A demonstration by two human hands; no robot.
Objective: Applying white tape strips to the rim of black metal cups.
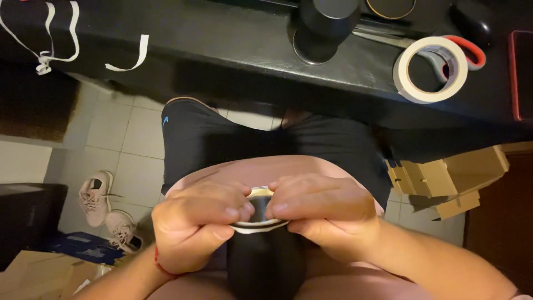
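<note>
Closest to my eyes stands a black cylinder (265, 261), upright in my lap, its top rim wrapped by a white band of tape (261, 225). Both grips are clenched on that rim: my left hand (200, 219) pinches the band from one side with thumb and fingertips (239, 212), and my right hand (325, 208) presses on it from the other, so the two nearly meet over the opening. Beyond my knees runs the dark surface (222, 39), the largest thing ahead of me. On it sits another black cylinder (325, 25), and to its right a roll of white tape (430, 69) lying flat, with red-handled scissors (472, 50) just behind it. Loose white strips (133, 58) trail along the surface's left end. Down on the tiled floor (127, 139) lie folded cardboard pieces (449, 178) to my right and a pair of pale sneakers (108, 214) to my left.
</note>
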